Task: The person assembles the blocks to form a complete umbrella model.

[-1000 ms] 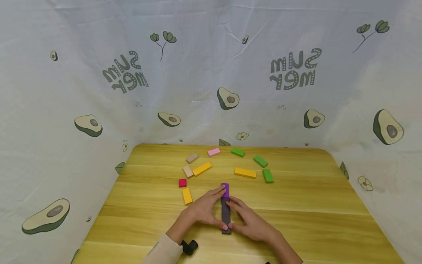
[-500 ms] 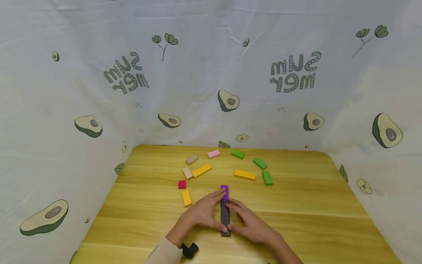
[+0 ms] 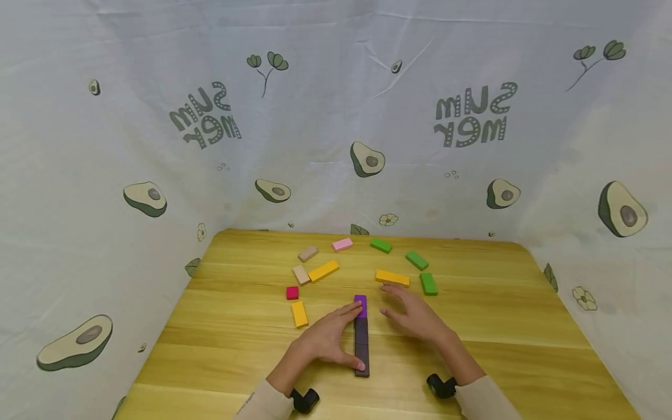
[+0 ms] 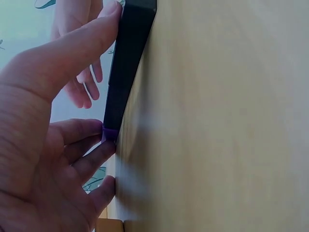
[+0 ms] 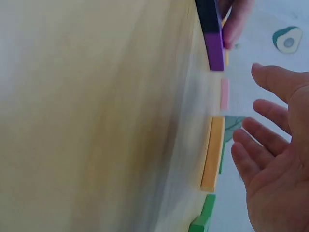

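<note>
A purple block (image 3: pixel 360 299) and two black blocks (image 3: pixel 361 331) lie end to end in a straight row at the middle of the wooden table. My left hand (image 3: pixel 326 337) rests along the row's left side, its fingertips touching the purple block and its thumb on the nearer black block. In the left wrist view the thumb presses the black block (image 4: pixel 129 48). My right hand (image 3: pixel 417 316) is apart from the row, fingers extended and holding nothing. Its fingertips are close to a long orange block (image 3: pixel 392 278), which also shows beside the hand in the right wrist view.
Beyond the row, an arc of blocks includes green blocks (image 3: pixel 417 260), a pink block (image 3: pixel 342 244), tan blocks (image 3: pixel 308 253), another long orange block (image 3: pixel 323 271), a red block (image 3: pixel 292 293) and a short yellow block (image 3: pixel 300 315). A patterned cloth (image 3: pixel 315 116) hangs behind the table.
My right hand has left the right side of the black blocks and moved forward and right, toward the long orange block. My left hand keeps its place on the row.
</note>
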Demonstrator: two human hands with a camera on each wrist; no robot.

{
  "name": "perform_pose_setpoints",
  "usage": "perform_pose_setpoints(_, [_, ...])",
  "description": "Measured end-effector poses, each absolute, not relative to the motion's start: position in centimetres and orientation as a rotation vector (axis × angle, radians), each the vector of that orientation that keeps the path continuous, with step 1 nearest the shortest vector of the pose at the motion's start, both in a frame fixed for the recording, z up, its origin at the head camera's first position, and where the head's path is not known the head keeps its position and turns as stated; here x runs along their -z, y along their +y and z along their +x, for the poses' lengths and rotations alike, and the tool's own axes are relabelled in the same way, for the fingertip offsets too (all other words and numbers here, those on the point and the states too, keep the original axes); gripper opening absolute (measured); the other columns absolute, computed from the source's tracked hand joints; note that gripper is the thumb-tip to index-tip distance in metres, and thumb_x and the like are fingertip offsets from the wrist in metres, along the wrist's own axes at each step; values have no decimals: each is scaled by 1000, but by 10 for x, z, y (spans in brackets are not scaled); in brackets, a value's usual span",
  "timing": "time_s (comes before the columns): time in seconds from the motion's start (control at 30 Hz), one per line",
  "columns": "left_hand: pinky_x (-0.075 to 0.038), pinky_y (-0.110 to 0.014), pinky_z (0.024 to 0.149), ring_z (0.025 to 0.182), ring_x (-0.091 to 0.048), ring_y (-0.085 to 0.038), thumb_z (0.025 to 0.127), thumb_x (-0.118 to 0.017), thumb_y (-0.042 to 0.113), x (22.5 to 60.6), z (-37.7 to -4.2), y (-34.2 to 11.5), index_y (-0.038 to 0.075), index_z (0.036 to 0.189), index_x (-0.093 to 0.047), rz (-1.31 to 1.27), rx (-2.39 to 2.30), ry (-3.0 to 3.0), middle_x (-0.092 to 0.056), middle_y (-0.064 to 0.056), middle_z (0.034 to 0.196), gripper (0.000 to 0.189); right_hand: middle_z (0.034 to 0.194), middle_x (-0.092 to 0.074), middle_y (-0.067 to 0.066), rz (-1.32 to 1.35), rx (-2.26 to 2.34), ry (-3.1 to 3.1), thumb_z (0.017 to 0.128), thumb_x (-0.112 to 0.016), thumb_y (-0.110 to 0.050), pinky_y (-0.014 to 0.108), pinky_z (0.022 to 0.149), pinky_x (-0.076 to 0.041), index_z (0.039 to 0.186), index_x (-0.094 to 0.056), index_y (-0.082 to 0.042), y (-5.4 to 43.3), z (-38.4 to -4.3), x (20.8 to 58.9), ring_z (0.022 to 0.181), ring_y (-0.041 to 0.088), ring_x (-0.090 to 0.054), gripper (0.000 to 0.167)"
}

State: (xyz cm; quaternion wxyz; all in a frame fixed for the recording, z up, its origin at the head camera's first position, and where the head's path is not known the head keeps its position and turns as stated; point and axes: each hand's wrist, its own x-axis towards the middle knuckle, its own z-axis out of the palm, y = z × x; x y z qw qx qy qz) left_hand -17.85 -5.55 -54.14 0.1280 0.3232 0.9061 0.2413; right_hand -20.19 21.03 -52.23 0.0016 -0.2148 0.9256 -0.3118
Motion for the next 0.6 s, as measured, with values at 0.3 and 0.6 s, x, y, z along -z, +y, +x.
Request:
perform_pose_setpoints(0.3, [-34, -42, 124, 156, -31, -24, 74, -82, 69, 540, -179, -55, 14, 164, -30, 947, -716, 2631, -24, 3, 172, 117, 139, -61, 24, -593, 1020, 3045, 96, -74, -15, 61, 109, -46, 134, -63, 3, 219, -237, 526, 131, 44, -57, 44])
perform_pose_setpoints(0.6, [-33, -43, 125, 157, -30, -22, 73, -83, 68, 541, -178, -56, 17, 164, -30, 909, -741, 2622, -23, 7, 172, 117, 148, -53, 25, -478, 917, 3036, 98, -71, -24, 63, 115, -39, 144, -57, -2, 223, -256, 536, 138, 47, -49, 53])
